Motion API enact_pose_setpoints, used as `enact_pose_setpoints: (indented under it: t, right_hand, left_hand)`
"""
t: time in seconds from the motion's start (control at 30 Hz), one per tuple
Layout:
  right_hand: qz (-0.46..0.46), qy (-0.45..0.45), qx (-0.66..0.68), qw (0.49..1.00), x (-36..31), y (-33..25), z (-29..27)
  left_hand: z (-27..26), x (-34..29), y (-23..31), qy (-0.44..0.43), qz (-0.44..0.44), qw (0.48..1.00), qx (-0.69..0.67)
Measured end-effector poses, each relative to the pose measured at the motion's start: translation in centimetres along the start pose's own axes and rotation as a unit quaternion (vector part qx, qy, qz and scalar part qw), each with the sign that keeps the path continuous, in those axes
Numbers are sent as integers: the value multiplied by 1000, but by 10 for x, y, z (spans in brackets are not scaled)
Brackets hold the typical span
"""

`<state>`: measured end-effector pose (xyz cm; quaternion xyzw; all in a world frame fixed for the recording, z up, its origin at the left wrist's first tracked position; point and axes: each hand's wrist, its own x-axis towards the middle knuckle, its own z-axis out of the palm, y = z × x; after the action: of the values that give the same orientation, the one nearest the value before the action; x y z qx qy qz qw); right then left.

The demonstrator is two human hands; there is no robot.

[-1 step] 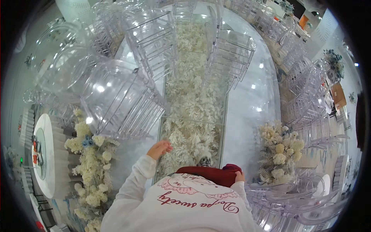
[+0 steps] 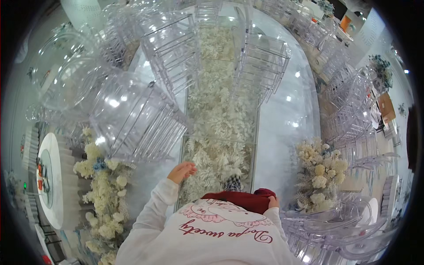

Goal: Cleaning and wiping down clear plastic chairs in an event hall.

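My left hand [image 2: 182,171] hangs in front of me on the left, over the edge of the glass-topped walkway panel [image 2: 221,128] filled with white leaves and flowers. Its fingers are loosely bent and somewhat apart, with nothing in them. At my waist on the right, my right hand [image 2: 273,202] is closed on a dark red cloth [image 2: 266,192], bunched at its upper corner. More dark red fabric spreads across my front below the white sweatshirt. One foot in a patterned shoe or trouser leg [image 2: 232,182] shows on the panel.
Stacked clear plastic chairs [image 2: 141,119] lean close on my left; more chair stacks [image 2: 263,62] stand ahead on both sides of the panel. Cream flower arrangements [image 2: 321,172] border the walkway. A round white table [image 2: 51,176] is at the far left; clear chairs [image 2: 327,225] crowd the near right.
The foot on the panel shows a little more, reaching further forward. Hands and cloth have hardly shifted.
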<state>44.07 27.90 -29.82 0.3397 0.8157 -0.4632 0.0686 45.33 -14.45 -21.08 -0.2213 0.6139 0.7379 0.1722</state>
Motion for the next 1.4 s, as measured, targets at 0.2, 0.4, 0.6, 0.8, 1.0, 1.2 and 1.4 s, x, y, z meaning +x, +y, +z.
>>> enact_pose_setpoints:
  t: [0.2,0.4,0.6,0.8,1.0,1.2,1.4]
  right_hand:
    - [76,22,52,996,102,-17,20]
    - [138,-15,147,979,196,-98,40]
    - [86,-48,108,989,284,-184,79]
    - [149,-132,330,923,377,-244,110]
    - [135,-84,386,908,406,-375,112]
    - [153,-74,574,801,455,-511,73]
    - [-78,-173,623,759,517,-645,42]
  left_hand:
    - [22,113,55,-15,32,999,0]
    - [66,204,144,-3,18,1000,-3]
    - [68,250,177,-4,75,997,-10]
    - [20,317,194,110,10,992,-64]
    - [-11,442,279,135,116,983,-32]
    - [43,552,436,95,249,964,18]
    - [90,618,522,153,399,904,-3]
